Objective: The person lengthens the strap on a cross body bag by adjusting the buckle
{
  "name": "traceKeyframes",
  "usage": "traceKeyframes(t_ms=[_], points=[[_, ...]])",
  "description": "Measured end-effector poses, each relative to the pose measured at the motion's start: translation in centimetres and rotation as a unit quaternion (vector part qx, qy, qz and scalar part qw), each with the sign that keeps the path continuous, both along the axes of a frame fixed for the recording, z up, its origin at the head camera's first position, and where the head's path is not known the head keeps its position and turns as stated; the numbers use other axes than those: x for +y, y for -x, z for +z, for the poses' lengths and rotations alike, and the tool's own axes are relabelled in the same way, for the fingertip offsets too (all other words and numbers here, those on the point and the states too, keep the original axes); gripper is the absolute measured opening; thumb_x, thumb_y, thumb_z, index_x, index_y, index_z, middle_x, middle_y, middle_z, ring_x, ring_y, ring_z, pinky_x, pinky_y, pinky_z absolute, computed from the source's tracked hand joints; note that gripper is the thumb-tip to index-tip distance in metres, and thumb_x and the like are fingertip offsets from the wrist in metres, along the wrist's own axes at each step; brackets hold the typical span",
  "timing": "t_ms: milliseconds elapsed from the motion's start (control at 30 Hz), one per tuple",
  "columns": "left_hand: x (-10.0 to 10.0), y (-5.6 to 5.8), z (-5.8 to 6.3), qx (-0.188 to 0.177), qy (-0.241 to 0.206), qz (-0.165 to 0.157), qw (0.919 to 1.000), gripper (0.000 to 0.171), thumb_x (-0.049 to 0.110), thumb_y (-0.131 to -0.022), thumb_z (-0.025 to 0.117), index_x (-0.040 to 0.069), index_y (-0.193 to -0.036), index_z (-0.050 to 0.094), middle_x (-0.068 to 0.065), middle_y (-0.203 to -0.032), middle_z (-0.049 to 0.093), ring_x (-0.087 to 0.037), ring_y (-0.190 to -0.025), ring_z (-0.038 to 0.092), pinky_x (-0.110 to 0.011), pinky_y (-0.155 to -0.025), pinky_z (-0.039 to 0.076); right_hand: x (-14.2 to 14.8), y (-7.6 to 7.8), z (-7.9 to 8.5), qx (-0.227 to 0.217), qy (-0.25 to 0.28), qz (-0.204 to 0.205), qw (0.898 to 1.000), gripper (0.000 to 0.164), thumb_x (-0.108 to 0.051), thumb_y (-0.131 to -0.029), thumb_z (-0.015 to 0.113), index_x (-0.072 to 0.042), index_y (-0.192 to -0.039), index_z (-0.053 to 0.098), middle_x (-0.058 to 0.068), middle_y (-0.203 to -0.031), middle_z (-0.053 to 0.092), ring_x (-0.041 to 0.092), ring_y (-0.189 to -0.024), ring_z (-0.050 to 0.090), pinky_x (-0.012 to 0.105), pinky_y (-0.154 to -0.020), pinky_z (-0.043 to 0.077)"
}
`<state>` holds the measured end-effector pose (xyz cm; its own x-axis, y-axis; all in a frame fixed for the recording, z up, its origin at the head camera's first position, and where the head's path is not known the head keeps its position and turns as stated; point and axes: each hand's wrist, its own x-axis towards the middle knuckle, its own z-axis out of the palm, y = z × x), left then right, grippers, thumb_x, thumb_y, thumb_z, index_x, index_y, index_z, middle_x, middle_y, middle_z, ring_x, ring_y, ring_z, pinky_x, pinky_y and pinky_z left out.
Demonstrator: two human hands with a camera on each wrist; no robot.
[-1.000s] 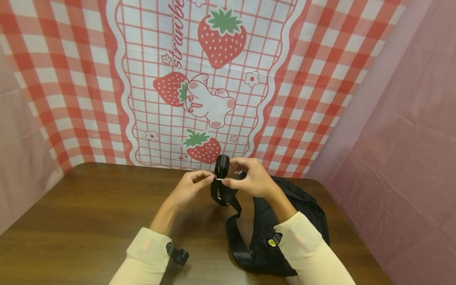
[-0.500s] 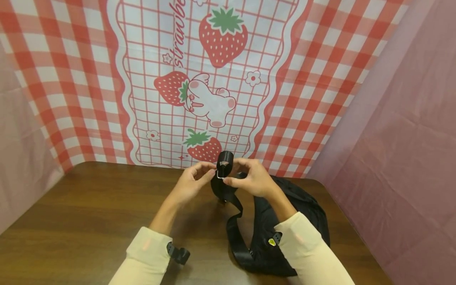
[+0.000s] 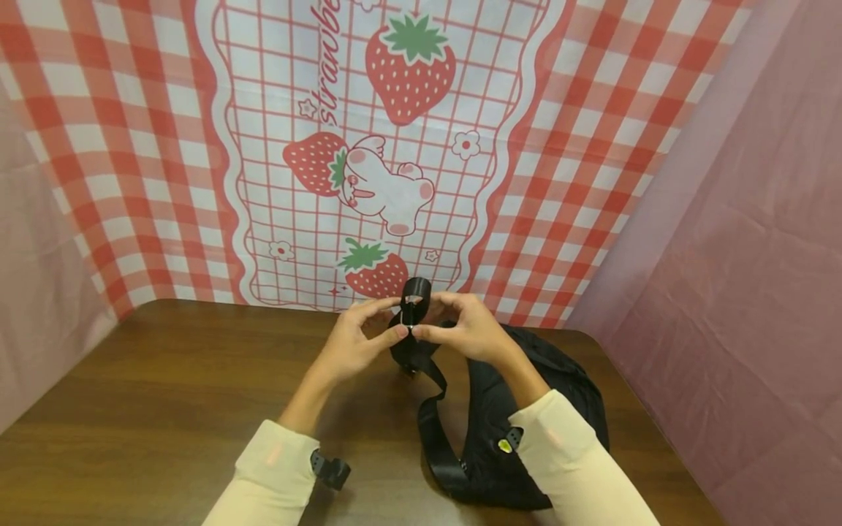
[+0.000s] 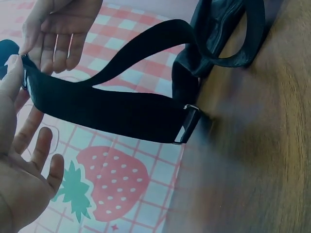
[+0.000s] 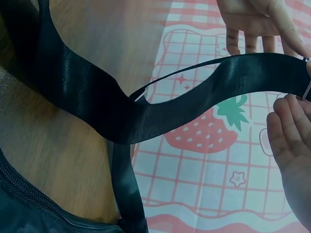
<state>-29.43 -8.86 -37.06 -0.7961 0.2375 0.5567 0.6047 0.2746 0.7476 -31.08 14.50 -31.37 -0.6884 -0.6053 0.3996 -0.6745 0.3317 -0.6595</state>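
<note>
A metal slide buckle [image 3: 408, 326] on a black webbing strap [image 4: 107, 109] is pinched from both sides, above the table. My left hand [image 3: 354, 342] holds its left side between thumb and fingertips; my right hand [image 3: 468, 332] has the opposite side. The other fingers of both hands spread loosely, as the left wrist view shows. A short strap loop [image 3: 417, 289] stands up over the buckle. Below it the strap hangs with a second metal ring [image 4: 190, 108] and runs to a black bag [image 3: 526, 446]. In the right wrist view the held buckle lies at the frame's edge.
The bag lies on the right of the brown wooden table [image 3: 164, 409], its zipper [image 5: 39, 194] showing in the right wrist view. A strawberry-print cloth [image 3: 408, 183] hangs behind the table. Pink cloth [image 3: 743, 256] hangs at the right side.
The left thumb has moved right onto the buckle, bringing both thumbs close together. The strap loop above has turned and now shows its opening. The bag has stayed put.
</note>
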Motion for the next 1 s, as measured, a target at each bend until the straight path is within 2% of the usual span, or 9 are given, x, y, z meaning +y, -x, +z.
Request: traceKeyframes(t_ms=[67, 233, 367, 533, 667, 867, 1000], points=[[0.1, 0.0, 0.0, 0.02, 0.006, 0.009, 0.9997, 0.048, 0.022, -0.094, 0.077, 0.008, -0.138, 0.065, -0.006, -0.107, 0.066, -0.024, -0.104, 0.057, -0.048, -0.093, 0.049, 0.0, -0.1, 0.1, -0.002, -0.003, -0.003, 1.0, 0.038, -0.018, -0.091, 0.08, -0.011, -0.127, 0.069, 0.0, -0.102, 0.074, 0.016, -0.092, 0.07, 0.035, -0.079, 0.058], [0.2, 0.0, 0.0, 0.053, 0.017, 0.014, 0.9984, 0.047, 0.018, -0.094, 0.077, 0.003, -0.136, 0.065, -0.005, -0.108, 0.068, -0.022, -0.105, 0.059, -0.046, -0.093, 0.05, 0.1, -0.1, 0.2, -0.005, -0.013, -0.008, 1.0, 0.039, -0.02, -0.092, 0.08, -0.01, -0.128, 0.069, -0.001, -0.1, 0.074, 0.017, -0.09, 0.071, 0.036, -0.078, 0.058], [0.3, 0.0, 0.1, 0.058, 0.025, 0.021, 0.9978, 0.042, 0.02, -0.095, 0.076, 0.005, -0.133, 0.067, -0.004, -0.111, 0.069, -0.022, -0.106, 0.057, -0.044, -0.091, 0.049, 0.2, -0.1, 0.3, -0.011, -0.028, -0.019, 0.999, 0.042, -0.025, -0.092, 0.08, -0.01, -0.129, 0.068, -0.001, -0.102, 0.074, 0.016, -0.092, 0.07, 0.036, -0.079, 0.058], [0.3, 0.0, 0.2, 0.051, 0.036, 0.049, 0.9968, 0.041, 0.025, -0.098, 0.072, 0.004, -0.132, 0.066, -0.004, -0.114, 0.068, -0.024, -0.106, 0.053, -0.042, -0.089, 0.046, 0.1, 0.1, 0.0, -0.016, -0.067, -0.036, 0.997, 0.051, -0.033, -0.091, 0.08, -0.007, -0.132, 0.066, -0.001, -0.105, 0.074, 0.014, -0.095, 0.07, 0.037, -0.082, 0.058], [0.4, 0.0, 0.2, 0.045, 0.037, 0.066, 0.9961, 0.041, 0.026, -0.1, 0.07, 0.001, -0.132, 0.064, -0.007, -0.114, 0.067, -0.026, -0.107, 0.053, -0.043, -0.088, 0.045, 0.0, 0.3, -0.8, 0.015, -0.123, -0.034, 0.992, 0.047, -0.037, -0.09, 0.081, -0.008, -0.124, 0.069, -0.001, -0.101, 0.073, 0.011, -0.09, 0.069, 0.033, -0.078, 0.058], [0.4, 0.0, 0.2, 0.032, 0.033, 0.076, 0.9961, 0.043, 0.031, -0.102, 0.066, 0.002, -0.133, 0.063, -0.008, -0.114, 0.066, -0.03, -0.11, 0.054, -0.048, -0.092, 0.045, -0.2, 0.2, -2.3, 0.081, -0.179, -0.024, 0.98, 0.036, -0.038, -0.085, 0.085, -0.009, -0.096, 0.068, 0.0, -0.086, 0.069, 0.006, -0.074, 0.063, 0.026, -0.067, 0.054], [0.4, -0.2, 0.3, 0.031, 0.039, 0.09, 0.9947, 0.046, 0.034, -0.102, 0.066, 0.002, -0.135, 0.062, -0.009, -0.114, 0.066, -0.028, -0.111, 0.053, -0.048, -0.094, 0.044, -0.5, -0.1, -3.3, 0.121, -0.198, -0.028, 0.972, 0.034, -0.034, -0.084, 0.086, -0.009, -0.096, 0.066, 0.001, -0.084, 0.066, 0.01, -0.072, 0.062, 0.024, -0.064, 0.052]])
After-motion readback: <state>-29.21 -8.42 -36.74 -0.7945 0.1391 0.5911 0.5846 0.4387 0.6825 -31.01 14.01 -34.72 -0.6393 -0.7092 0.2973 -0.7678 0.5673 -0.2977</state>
